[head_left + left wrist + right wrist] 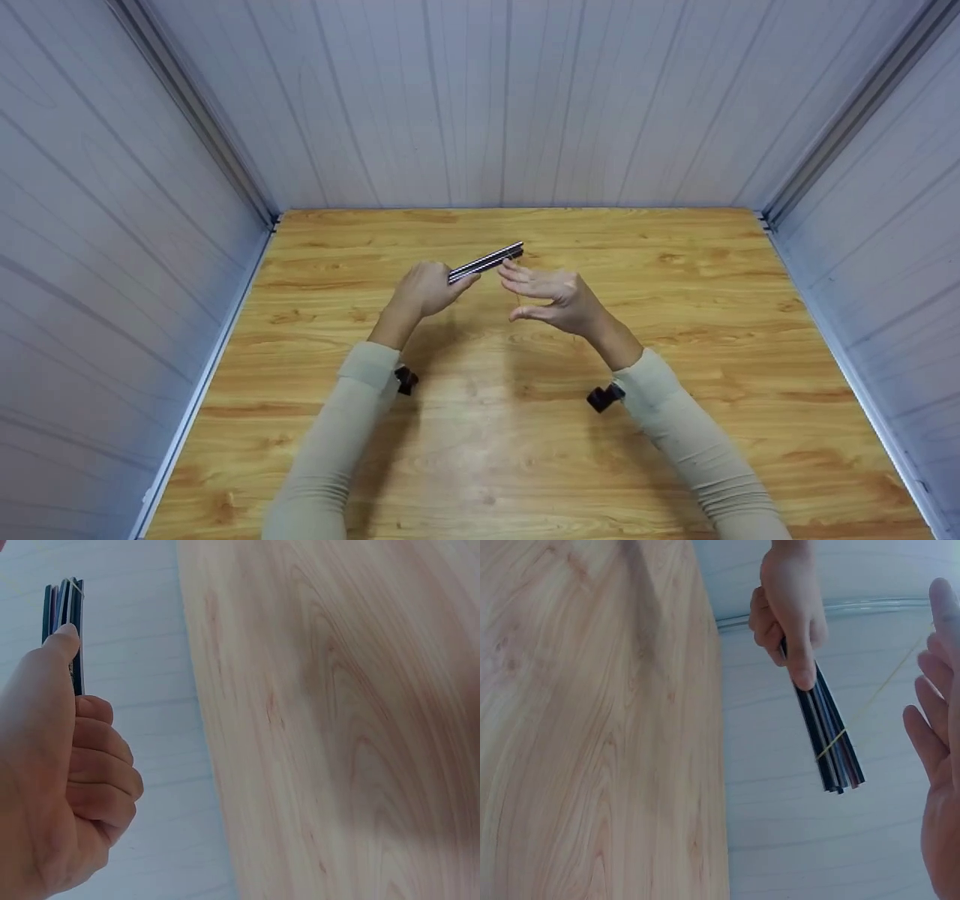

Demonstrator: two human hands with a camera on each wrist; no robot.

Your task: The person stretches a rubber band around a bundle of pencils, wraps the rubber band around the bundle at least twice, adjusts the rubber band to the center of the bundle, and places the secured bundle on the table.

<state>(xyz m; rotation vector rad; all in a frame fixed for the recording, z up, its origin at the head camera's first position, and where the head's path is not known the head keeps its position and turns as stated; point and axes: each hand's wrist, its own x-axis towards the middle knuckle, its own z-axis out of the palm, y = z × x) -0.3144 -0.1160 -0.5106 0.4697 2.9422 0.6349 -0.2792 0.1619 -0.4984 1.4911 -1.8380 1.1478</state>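
Left hand (429,289) grips the stick bundle (484,264), tip far-right, above the table's (480,450) far half. Right hand (559,300) spread, thumb apart, rubber band (867,706) stretched to it. Wood extends left and right; far edge (600,208) beyond.

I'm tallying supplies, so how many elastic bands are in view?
1: the yellow elastic band crosses the bundle of slim pieces near its free end and stretches toward the right hand. Any under the left hand would be hidden.
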